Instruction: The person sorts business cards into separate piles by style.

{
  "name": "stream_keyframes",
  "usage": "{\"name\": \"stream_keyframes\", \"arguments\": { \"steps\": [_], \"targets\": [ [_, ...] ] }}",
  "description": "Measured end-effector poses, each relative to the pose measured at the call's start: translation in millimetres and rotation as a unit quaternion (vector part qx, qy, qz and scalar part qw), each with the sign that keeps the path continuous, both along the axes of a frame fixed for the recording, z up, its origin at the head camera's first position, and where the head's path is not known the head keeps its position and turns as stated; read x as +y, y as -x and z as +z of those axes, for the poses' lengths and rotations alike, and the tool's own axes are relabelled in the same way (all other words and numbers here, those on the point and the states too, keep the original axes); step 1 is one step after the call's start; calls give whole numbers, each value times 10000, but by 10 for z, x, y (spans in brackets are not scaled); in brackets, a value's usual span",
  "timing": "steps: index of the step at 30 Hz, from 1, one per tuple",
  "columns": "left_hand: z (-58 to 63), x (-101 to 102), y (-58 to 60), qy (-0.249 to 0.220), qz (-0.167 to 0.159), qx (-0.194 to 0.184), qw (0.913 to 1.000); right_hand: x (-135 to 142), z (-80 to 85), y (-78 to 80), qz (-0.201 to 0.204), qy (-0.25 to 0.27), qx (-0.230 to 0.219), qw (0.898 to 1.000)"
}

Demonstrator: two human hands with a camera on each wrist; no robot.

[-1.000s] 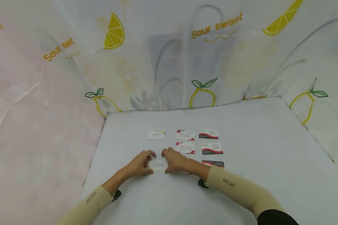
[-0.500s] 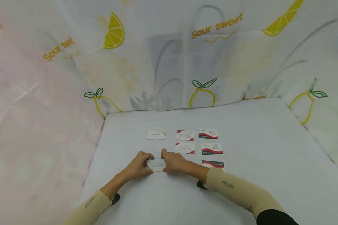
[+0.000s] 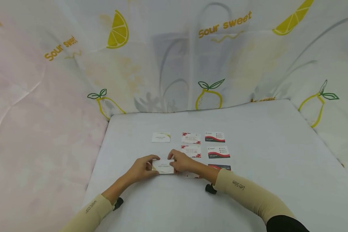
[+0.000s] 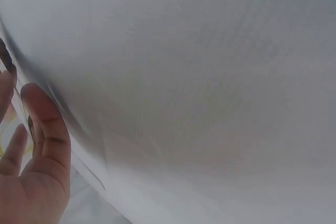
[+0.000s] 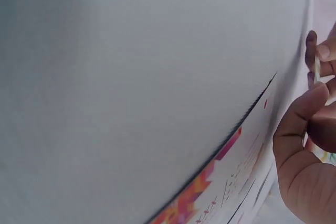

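A white business card (image 3: 163,167) with pale gold corner curves is held between both hands, near the front of the laid-out cards. My left hand (image 3: 141,168) grips its left side, the thumb along the lower edge and the index finger by the upper corner. At the right side my right hand (image 3: 182,161) pinches the card, its thumb near the upper right corner. In the right wrist view the card (image 5: 317,69) shows as a thin edge between fingers. The left wrist view shows the left hand (image 4: 44,156) curled, with the card itself hard to make out.
A matching white-and-gold card (image 3: 161,137) lies farther back. Red-flowered cards (image 3: 191,138) form a column beside it, one partly under the right forearm. Farther right are red-and-black cards (image 3: 215,137). A white cloth (image 3: 264,141) covers the table; a lemon-print curtain (image 3: 174,64) hangs behind.
My right thumb has shifted from the card's lower right corner up toward its upper right. More of the card's face shows now. The nearest red-flowered card is less covered. The other cards stay put.
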State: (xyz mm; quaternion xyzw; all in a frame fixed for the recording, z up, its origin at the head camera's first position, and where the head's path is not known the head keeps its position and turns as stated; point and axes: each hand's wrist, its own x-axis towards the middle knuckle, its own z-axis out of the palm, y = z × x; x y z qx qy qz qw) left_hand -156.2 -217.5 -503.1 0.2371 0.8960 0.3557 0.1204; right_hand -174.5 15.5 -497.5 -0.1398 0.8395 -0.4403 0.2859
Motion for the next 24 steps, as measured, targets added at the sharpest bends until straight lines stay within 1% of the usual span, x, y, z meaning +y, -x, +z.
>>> {"name": "stream_keyframes", "arguments": {
  "steps": [3,9,14,16,20,22,24],
  "targets": [
    [15,5,13,-17,54,-139,9999,18,-12,9,-49,46,43,10000],
    [51,11,48,19,-48,-210,9998,40,5,6,-115,118,152,9997],
    [92,23,78,-152,-12,-502,9986,57,33,1,-238,199,183,9994],
    [99,23,95,-200,56,-608,9979,61,32,-1,-275,210,248,9991],
    [92,10,135,-224,299,-750,9965,58,19,-2,-189,-11,643,9978],
    [91,3,156,-227,388,-746,9962,56,28,-1,-77,-116,892,9959],
    [87,-1,180,-236,407,-718,9963,52,43,7,21,-206,1120,9935]
  ]
}}
